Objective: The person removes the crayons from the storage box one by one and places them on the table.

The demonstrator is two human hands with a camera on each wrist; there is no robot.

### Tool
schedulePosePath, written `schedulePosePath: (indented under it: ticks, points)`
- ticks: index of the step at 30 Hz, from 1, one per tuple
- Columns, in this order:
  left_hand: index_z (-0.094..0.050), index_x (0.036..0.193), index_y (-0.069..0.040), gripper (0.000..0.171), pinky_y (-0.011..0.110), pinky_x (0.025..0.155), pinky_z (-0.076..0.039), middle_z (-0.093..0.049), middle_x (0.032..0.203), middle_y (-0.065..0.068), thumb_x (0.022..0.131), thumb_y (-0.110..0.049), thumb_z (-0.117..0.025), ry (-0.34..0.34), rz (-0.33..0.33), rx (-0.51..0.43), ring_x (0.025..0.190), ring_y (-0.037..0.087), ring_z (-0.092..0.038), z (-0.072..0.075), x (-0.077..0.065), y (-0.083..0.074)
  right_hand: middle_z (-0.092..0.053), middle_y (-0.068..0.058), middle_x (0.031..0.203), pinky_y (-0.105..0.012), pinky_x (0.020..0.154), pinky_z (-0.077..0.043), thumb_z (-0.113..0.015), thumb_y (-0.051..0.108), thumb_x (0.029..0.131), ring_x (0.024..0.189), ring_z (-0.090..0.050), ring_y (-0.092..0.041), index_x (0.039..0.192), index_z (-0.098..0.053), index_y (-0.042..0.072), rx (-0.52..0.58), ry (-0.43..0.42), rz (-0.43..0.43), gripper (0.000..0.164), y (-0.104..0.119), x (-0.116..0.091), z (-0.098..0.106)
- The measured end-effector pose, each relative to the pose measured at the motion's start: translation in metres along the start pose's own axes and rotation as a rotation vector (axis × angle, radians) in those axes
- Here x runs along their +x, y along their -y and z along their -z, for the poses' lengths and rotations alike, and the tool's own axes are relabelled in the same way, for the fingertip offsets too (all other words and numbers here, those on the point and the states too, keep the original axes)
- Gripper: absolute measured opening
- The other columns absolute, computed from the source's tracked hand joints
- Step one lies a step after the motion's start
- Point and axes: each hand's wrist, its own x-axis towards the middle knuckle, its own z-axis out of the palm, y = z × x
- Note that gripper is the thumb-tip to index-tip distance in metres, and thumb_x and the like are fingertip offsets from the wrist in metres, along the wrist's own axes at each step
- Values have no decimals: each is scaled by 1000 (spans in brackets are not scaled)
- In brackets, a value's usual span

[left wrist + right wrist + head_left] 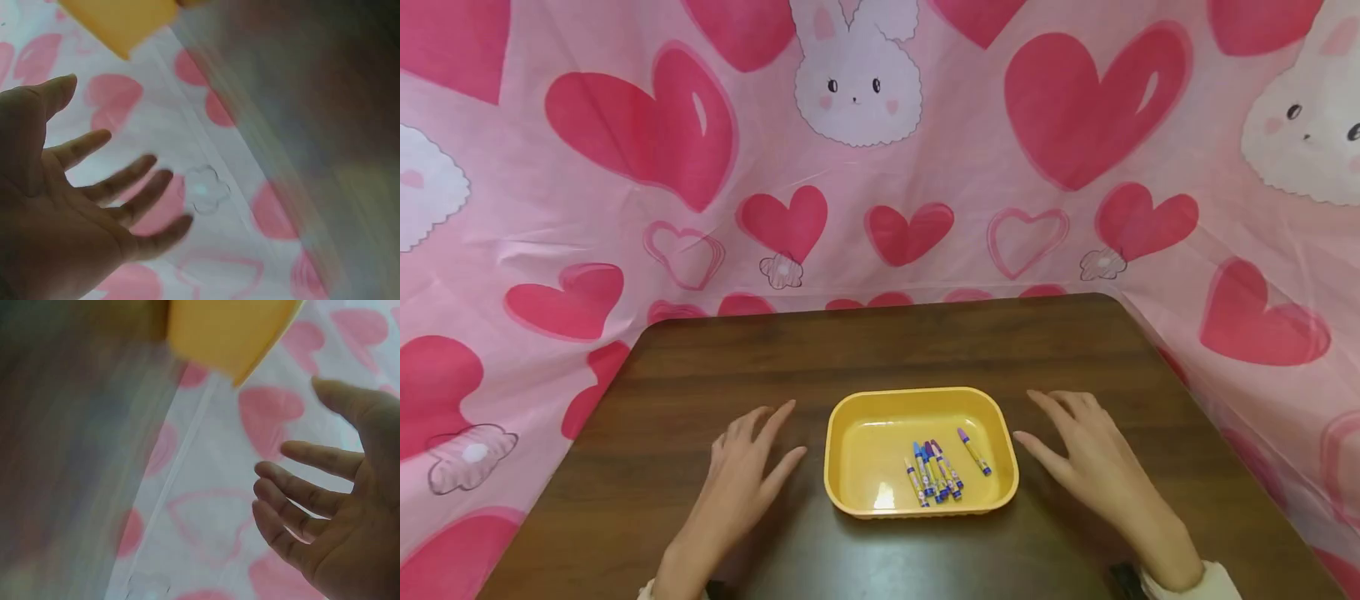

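Note:
A yellow tray (865,400) with rounded corners stands on the table between my hands. Several crayons (934,475) in yellow and blue wrappers lie bunched in its right half, their tips blue, purple and pale. Apart from that bunch, one purple-tipped crayon (974,452) lies nearer the tray's right wall. My left hand (741,471) is left of the tray, fingers spread, touching nothing visible. On the other side, my right hand (1093,458) also has its fingers extended, its thumb close to the tray's right rim. Both wrist views show bare palms and a corner of the tray.
The dark wooden table (737,358) has rounded far corners. Behind it and at both sides hangs a pink cloth (962,167) printed with hearts and rabbits. Pale sleeve cuffs (1206,583) show at the bottom of the head view.

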Motion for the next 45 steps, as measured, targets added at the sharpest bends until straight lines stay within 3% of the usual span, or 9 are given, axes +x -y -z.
schedulePosePath:
  ticks: [4, 8, 13, 20, 24, 31, 38, 42, 45]
  points:
    - [-52, 143, -27, 54, 41, 82, -52, -66, 96, -2, 93, -36, -70, 154, 44, -191, 90, 18, -59, 7, 8, -13, -68, -12, 99, -48, 80, -53, -83, 21, 80, 95, -59, -28, 110, -72, 0, -8, 63, 98, 39, 20, 16, -1]
    - [-53, 142, -27, 47, 24, 56, -48, -58, 71, -8, 97, -35, -65, 315, 64, -368, 60, 7, -52, 3, 18, -19, -69, -9, 95, -40, 76, -56, -82, 16, 80, 88, -60, -23, 105, -72, -1, -15, 195, 131, 31, 36, 30, -11]
    - [-54, 141, -17, 42, 27, 50, -50, -61, 67, -1, 101, -26, -60, 407, 51, -531, 52, 10, -55, -14, 24, -15, -64, -6, 81, -36, 62, -54, -78, 15, 85, 70, -57, -19, 97, -70, 1, -30, 335, 96, 20, 52, 41, -30]
    - [-49, 144, -5, 44, 40, 51, -56, -62, 68, 15, 103, -19, -55, 524, 100, -930, 51, 19, -59, -31, 22, 0, -49, -9, 71, -38, 49, -48, -69, 1, 84, 56, -48, -20, 79, -63, 0, -136, 384, -18, 8, 70, 36, -57]
    - [-46, 147, -3, 46, 39, 50, -55, -60, 65, 18, 104, -17, -54, 542, 122, -1069, 51, 17, -57, -35, 20, 4, -48, -8, 66, -39, 48, -47, -66, -4, 77, 56, -47, -20, 71, -57, 3, -134, 405, -37, 13, 74, 28, -67]
    - [-43, 147, 2, 48, 29, 44, -49, -54, 63, 31, 103, -12, -55, 493, 130, -1219, 43, 37, -43, -45, 15, 1, -46, -6, 62, -36, 45, -41, -69, -5, 76, 53, -42, -18, 66, -54, 6, -162, 374, -38, 21, 74, 24, -71]
    - [-44, 146, 2, 50, 24, 44, -46, -62, 60, 10, 101, -13, -59, 461, 198, -1250, 43, 11, -51, -48, 12, 2, -48, -6, 63, -37, 44, -43, -66, -1, 84, 54, -45, -19, 70, -58, 4, -153, 324, -54, 17, 75, 28, -75]
    - [-45, 147, 1, 51, 23, 44, -46, -60, 57, 2, 100, -14, -60, 449, 229, -1262, 43, 10, -50, -49, 12, 3, -50, -6, 64, -39, 44, -44, -63, 10, 95, 54, -48, -20, 77, -64, 1, -150, 274, -79, 20, 76, 32, -78]
    - [-46, 146, 0, 51, 23, 44, -45, -59, 56, 2, 100, -15, -61, 438, 251, -1265, 41, 10, -48, -50, 14, 4, -49, -5, 64, -39, 44, -44, -63, 12, 96, 54, -48, -20, 79, -65, 1, -139, 244, -84, 20, 76, 35, -77]
